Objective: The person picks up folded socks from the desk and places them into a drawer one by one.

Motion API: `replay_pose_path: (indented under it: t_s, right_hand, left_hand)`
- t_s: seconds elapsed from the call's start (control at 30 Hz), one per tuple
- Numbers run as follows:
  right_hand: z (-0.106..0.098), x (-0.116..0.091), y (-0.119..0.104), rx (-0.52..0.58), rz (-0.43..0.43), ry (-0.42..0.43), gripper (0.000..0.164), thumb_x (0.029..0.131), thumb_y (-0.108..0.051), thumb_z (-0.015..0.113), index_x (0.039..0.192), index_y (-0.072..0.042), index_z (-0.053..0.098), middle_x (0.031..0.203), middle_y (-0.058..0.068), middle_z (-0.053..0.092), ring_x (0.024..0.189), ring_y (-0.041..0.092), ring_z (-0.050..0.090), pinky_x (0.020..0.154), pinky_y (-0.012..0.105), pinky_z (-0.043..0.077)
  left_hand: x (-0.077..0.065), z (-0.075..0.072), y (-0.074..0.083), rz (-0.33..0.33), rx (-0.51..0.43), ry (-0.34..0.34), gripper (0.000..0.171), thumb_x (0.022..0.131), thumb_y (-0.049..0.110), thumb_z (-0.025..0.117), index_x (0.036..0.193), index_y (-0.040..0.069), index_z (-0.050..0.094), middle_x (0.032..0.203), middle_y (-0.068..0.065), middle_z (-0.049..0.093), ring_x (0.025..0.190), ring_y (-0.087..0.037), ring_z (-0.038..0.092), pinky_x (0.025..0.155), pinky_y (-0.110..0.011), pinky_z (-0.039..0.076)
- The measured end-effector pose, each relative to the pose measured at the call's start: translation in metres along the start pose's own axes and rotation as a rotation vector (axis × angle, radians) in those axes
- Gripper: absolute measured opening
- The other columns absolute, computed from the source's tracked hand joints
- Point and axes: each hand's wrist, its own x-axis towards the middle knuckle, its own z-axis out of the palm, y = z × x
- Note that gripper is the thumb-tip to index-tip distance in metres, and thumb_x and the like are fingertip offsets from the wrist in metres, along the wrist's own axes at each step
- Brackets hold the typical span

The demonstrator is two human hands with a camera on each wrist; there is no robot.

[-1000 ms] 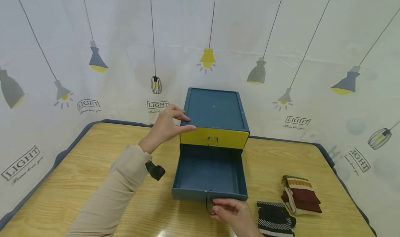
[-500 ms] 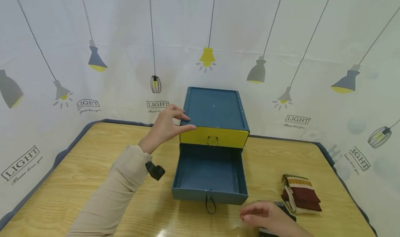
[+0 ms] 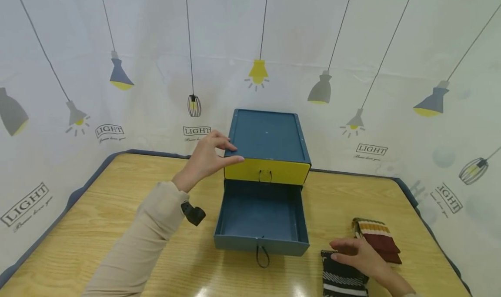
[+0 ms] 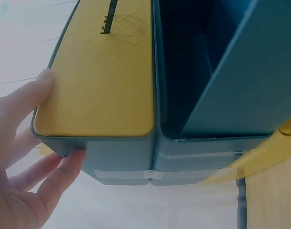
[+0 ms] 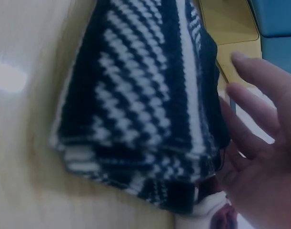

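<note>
A blue two-drawer box [image 3: 270,134] stands on the table. Its yellow-fronted upper drawer [image 3: 242,171] is closed, while the blue lower drawer [image 3: 238,241] is pulled out and shows a bare interior. My left hand [image 3: 205,158] holds the box's upper left corner, its thumb [image 4: 46,78] at the yellow front's edge and its fingers against the side. My right hand [image 3: 364,260] hovers, fingers spread and holding nothing, over a folded black-and-white knit sock bundle [image 3: 336,273]. In the right wrist view the sock bundle [image 5: 135,81] lies just beside those fingers.
A second folded sock bundle [image 3: 385,241], maroon, cream and mustard, lies behind my right hand and is partly hidden by it. The lower drawer's black loop handle [image 3: 263,257] hangs in front. A lamp-printed curtain [image 3: 156,71] stands behind the wooden table [image 3: 117,192].
My right hand has let go of the lower drawer's loop handle and moved right, to above the black-and-white socks. My left hand stays at the box corner.
</note>
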Motion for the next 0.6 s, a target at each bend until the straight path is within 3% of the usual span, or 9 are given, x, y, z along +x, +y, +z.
replay_pose_path:
  t_s: [0.1,0.23,0.6]
  right_hand:
    - [-0.0018,0.0017,0.0028,-0.108,-0.061,-0.067,0.045,0.081,-0.022,0.064,0.114,0.007,0.055,0.111,0.022,0.056,0.101,0.035,0.053,0.076,0.029,0.047]
    - [-0.0037,0.0049,0.0035,-0.213,-0.103,-0.114,0.051,0.079,-0.025,0.067,0.115,0.008,0.053,0.109,0.02,0.057,0.098,0.03,0.055,0.078,0.032,0.047]
    - [-0.0066,0.0053,0.0093,-0.202,-0.09,-0.149,0.047,0.079,-0.024,0.066,0.113,0.006,0.054,0.109,0.019,0.057,0.098,0.032,0.054,0.076,0.03,0.047]
  left_hand:
    - [0.0,0.0006,0.0004,0.0,-0.006,0.001,0.033,0.072,0.032,0.073,0.092,0.006,0.069,0.104,-0.008,0.049,0.093,-0.027,0.051,0.079,-0.038,0.046]
    - [-0.0001,0.0007,0.001,0.002,-0.008,0.0,0.033,0.072,0.032,0.073,0.092,0.006,0.069,0.104,-0.008,0.049,0.094,-0.027,0.051,0.078,-0.037,0.046]
    - [-0.0005,0.0,0.001,-0.002,0.002,0.002,0.033,0.072,0.032,0.073,0.093,0.006,0.069,0.104,-0.008,0.049,0.093,-0.028,0.052,0.078,-0.038,0.046]
